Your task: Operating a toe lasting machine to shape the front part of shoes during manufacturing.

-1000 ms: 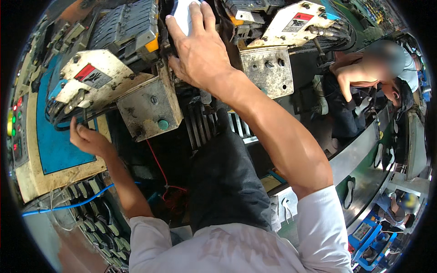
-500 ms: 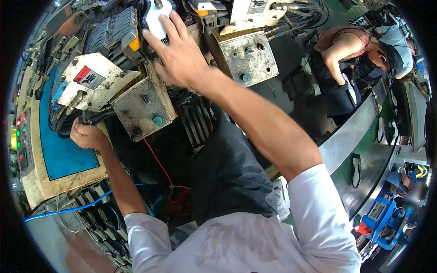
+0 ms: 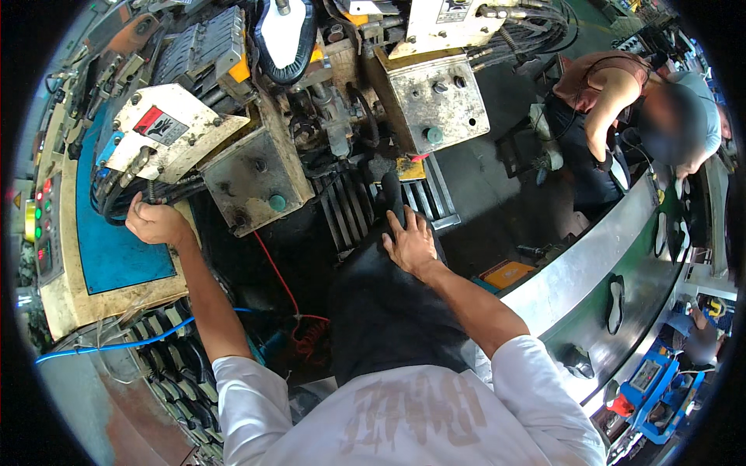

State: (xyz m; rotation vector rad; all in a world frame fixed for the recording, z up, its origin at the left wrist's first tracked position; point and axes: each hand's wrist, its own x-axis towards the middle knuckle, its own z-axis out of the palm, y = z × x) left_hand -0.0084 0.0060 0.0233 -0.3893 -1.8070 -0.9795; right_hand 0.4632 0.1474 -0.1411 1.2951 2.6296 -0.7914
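My left hand [image 3: 159, 223] is at the black hoses [image 3: 116, 208] beside the left machine bracket, fingers curled. What they close on, if anything, is hidden. Palm down on my dark trouser leg [image 3: 388, 311], my right hand [image 3: 412, 247] lies with its fingers apart, holding nothing. A shoe upper [image 3: 286, 43], white underside up with a black rim, sits in the machine beneath a metal rod. Below it is the machine's grimy clamp mechanism [image 3: 334, 124].
Metal control boxes with green buttons [image 3: 277, 203] flank the shoe. A blue mat [image 3: 116, 256] covers the left bench. On the right, a conveyor [image 3: 575, 311] carries shoe pieces [image 3: 615, 304]; co-workers [image 3: 606, 93] sit beyond. Several dark shoe parts rack [image 3: 175, 357] lower left.
My right hand has left the shoe upper and come down onto my leg. The shoe upper stays in the machine. My left hand remains by the hoses.
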